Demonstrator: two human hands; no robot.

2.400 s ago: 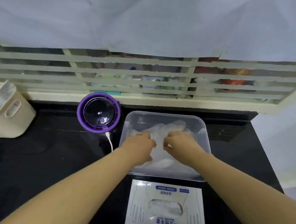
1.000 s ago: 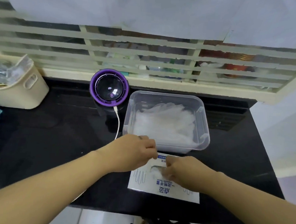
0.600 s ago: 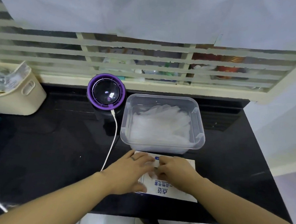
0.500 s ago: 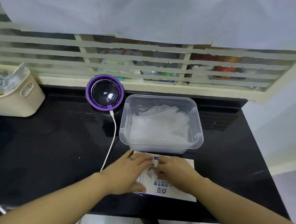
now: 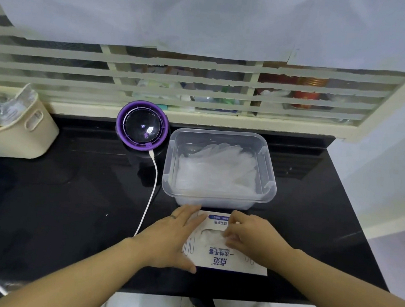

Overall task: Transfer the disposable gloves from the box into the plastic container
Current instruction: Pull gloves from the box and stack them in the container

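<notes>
A flat white glove box [image 5: 223,260] with blue print lies on the black counter near its front edge. Thin clear gloves [image 5: 209,239] show in its oval opening. My left hand [image 5: 172,239] lies flat on the box's left side, fingers straight, pressing it down. My right hand [image 5: 251,237] has its fingers curled at the opening's right edge, pinching the gloves there. Just behind the box stands the clear plastic container [image 5: 269,186], with a pile of clear gloves [image 5: 216,170] lying inside.
A purple round device [image 5: 142,128] stands left of the container; its white cable [image 5: 150,193] runs toward the front edge by my left wrist. A beige bin [image 5: 20,128] sits at the far left. A louvred window closes off the back.
Both hands came back from the container to the box. In the last half second my left hand slid left off the opening and flattened; my right fingers settled at the opening.
</notes>
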